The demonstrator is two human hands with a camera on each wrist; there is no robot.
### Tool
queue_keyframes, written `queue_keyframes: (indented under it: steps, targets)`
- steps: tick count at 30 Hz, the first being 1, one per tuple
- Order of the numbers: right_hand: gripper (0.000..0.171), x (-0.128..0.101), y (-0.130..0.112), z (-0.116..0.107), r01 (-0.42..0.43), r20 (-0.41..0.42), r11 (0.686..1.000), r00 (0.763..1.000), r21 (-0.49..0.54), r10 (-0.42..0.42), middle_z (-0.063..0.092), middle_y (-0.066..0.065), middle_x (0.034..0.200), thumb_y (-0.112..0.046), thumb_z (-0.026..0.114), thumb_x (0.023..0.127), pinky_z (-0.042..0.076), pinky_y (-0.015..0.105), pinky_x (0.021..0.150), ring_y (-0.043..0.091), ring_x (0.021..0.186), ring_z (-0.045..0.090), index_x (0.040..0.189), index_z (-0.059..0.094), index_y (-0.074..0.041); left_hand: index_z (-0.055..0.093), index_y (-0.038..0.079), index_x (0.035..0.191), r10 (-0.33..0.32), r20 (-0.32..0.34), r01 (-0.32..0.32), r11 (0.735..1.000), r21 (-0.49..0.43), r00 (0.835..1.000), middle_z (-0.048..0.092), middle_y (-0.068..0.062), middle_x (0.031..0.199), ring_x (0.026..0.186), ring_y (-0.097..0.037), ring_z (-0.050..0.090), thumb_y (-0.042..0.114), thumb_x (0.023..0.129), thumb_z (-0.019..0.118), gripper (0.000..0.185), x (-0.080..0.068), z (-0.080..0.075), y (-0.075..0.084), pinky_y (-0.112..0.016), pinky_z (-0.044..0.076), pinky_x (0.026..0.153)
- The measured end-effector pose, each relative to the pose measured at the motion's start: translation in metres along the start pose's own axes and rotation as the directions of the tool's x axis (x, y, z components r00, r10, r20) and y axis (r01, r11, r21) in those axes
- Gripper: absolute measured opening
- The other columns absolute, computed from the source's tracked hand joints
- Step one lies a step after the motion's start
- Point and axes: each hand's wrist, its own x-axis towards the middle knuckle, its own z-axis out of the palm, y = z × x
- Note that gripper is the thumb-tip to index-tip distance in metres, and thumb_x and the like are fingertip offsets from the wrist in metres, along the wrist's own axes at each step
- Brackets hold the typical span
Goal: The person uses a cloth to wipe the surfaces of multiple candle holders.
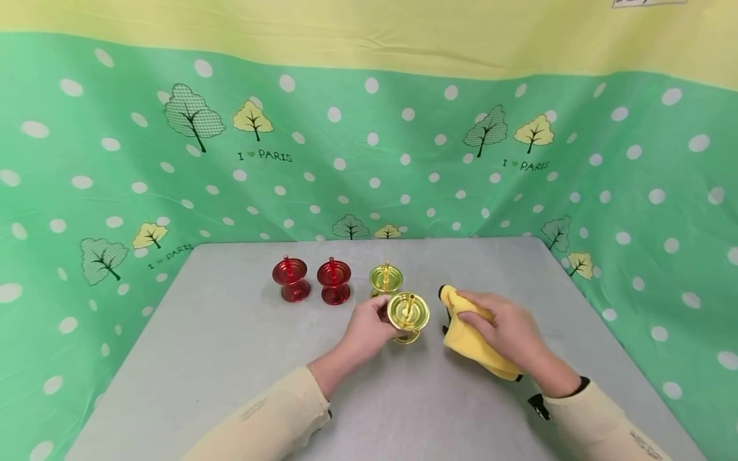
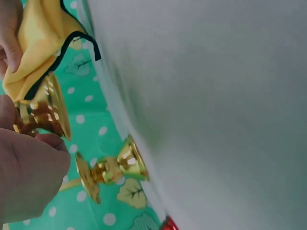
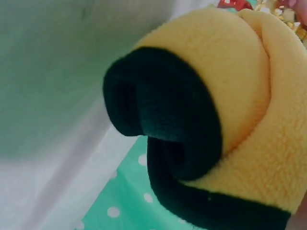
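Left hand [image 1: 369,330] fingers curl round gold candle holder [image 1: 408,315] at table [image 1: 230,358] centre. Right hand [image 1: 507,333] grips yellow cloth [image 1: 467,339] just beside it. Second gold holder [image 1: 385,279], two red holders [image 1: 314,280] behind.

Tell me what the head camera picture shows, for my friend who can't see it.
A person's left hand holds a gold candle holder just above a grey table, while the right hand grips a yellow cloth lying beside it. Behind them stand another gold holder and two red holders, before a green spotted backdrop.
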Motion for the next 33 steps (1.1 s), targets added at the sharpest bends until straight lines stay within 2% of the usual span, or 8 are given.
queue_keyframes:
  steps: [4, 11, 16, 20, 25, 33]
  targets:
    - [0.040, -0.001, 0.007, -0.008, -0.035, -0.023, 0.999, 0.999, 0.003, 0.035, 0.079, 0.013, 0.126, -0.020, 0.084, 0.093, 0.061, 0.052, 0.081, 0.036, 0.109, 0.077, 0.132, 0.077, -0.014, 0.074, -0.003, 0.122, 0.004, -0.022, -0.005, 1.000, -0.028, 1.000, 0.078, -0.017, 0.115, 0.101, -0.013, 0.070, -0.012, 0.076, 0.086, 0.048, 0.014, 0.019, 0.001, -0.031, 0.062, 0.092]
    - [0.039, 0.001, 0.015, -0.015, -0.066, -0.028, 0.998, 0.997, -0.001, 0.066, 0.078, 0.017, 0.127, -0.022, 0.082, 0.095, 0.056, 0.038, 0.070, 0.033, 0.099, 0.078, 0.133, 0.076, -0.013, 0.075, 0.001, 0.122, -0.022, -0.080, 0.020, 0.999, -0.026, 0.997, 0.079, -0.014, 0.110, 0.094, -0.013, 0.071, -0.007, 0.079, 0.088, 0.045, 0.035, 0.044, 0.004, -0.031, 0.064, 0.086]
    - [0.039, 0.000, 0.023, -0.020, -0.100, -0.039, 0.995, 0.994, 0.013, 0.100, 0.077, 0.022, 0.125, -0.021, 0.082, 0.096, 0.047, 0.025, 0.058, 0.015, 0.074, 0.068, 0.133, 0.076, -0.011, 0.074, 0.002, 0.124, -0.054, -0.108, 0.054, 0.999, -0.006, 0.993, 0.079, -0.011, 0.103, 0.085, -0.009, 0.069, -0.005, 0.080, 0.089, 0.047, 0.050, 0.062, 0.004, -0.027, 0.063, 0.076]
    - [0.039, 0.001, 0.028, -0.022, -0.112, -0.035, 0.994, 0.993, 0.019, 0.113, 0.077, 0.024, 0.124, -0.021, 0.081, 0.097, 0.045, 0.024, 0.055, 0.003, 0.065, 0.058, 0.133, 0.075, -0.009, 0.075, 0.005, 0.120, -0.070, -0.144, 0.071, 0.997, 0.008, 0.987, 0.078, -0.010, 0.104, 0.082, -0.009, 0.069, -0.002, 0.081, 0.090, 0.043, 0.059, 0.072, 0.003, -0.026, 0.062, 0.072]
    - [0.041, 0.003, 0.034, -0.027, -0.165, -0.012, 0.986, 0.986, 0.026, 0.166, 0.077, 0.026, 0.122, -0.025, 0.077, 0.100, 0.044, 0.025, 0.052, 0.001, 0.056, 0.050, 0.137, 0.073, -0.008, 0.076, 0.006, 0.115, -0.058, -0.187, 0.067, 0.997, 0.046, 0.981, 0.078, -0.009, 0.111, 0.085, -0.010, 0.071, 0.004, 0.081, 0.092, 0.038, 0.070, 0.081, 0.001, -0.025, 0.061, 0.073]
    - [0.045, 0.007, 0.039, -0.038, -0.230, 0.007, 0.972, 0.973, 0.043, 0.230, 0.077, 0.027, 0.118, -0.031, 0.073, 0.103, 0.045, 0.026, 0.050, 0.004, 0.052, 0.050, 0.142, 0.069, -0.009, 0.074, 0.006, 0.124, -0.085, -0.235, 0.099, 0.994, 0.048, 0.968, 0.077, -0.009, 0.120, 0.106, -0.017, 0.073, 0.005, 0.082, 0.092, 0.045, 0.087, 0.090, -0.003, -0.027, 0.063, 0.081]
